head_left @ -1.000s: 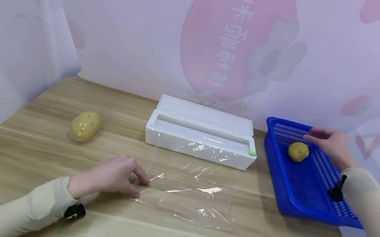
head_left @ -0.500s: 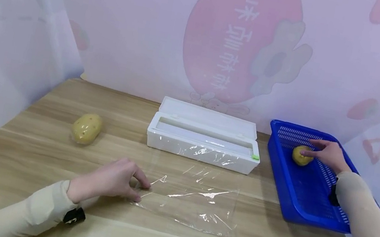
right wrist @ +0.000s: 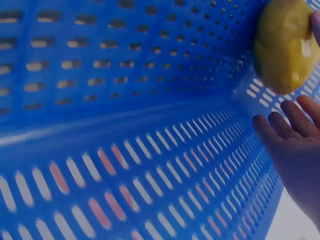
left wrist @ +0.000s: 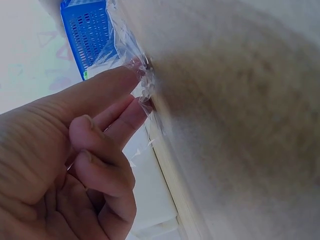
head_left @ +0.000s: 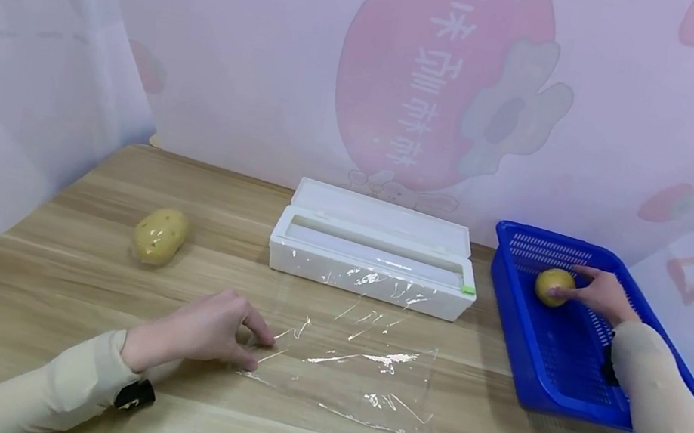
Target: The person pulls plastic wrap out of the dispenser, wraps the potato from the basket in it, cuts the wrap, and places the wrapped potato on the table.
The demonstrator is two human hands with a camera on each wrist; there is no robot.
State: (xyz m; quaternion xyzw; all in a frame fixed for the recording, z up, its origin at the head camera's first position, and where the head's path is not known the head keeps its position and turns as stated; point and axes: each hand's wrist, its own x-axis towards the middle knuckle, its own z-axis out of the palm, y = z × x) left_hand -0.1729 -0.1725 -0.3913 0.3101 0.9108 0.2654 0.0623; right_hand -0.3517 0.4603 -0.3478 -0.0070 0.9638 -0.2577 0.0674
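My left hand point(head_left: 207, 327) holds the left edge of a clear sheet of cling film point(head_left: 354, 379) lying on the table. The left wrist view shows the film point(left wrist: 145, 82) bunched at thumb and fingertips, the other fingers curled. Inside the blue basket point(head_left: 532, 362), my right hand point(head_left: 606, 294) grips a potato point(head_left: 552, 288) with the thumb across its near side. In the right wrist view, the potato point(right wrist: 285, 47) shows the thumb on it and several fingers below. The film runs out of a white dispenser box point(head_left: 372, 274) with its lid up.
Another potato point(head_left: 159, 237), glossy as if wrapped in film, lies at the table's left. A green cutter slider point(head_left: 467, 289) sits at the box's right end. A printed cloth backdrop point(head_left: 266, 42) stands behind the table.
My right hand has come down from above the potato, and its thumb and fingers now lie on it. The left hand stays at the film's edge. The head view has shifted slightly.
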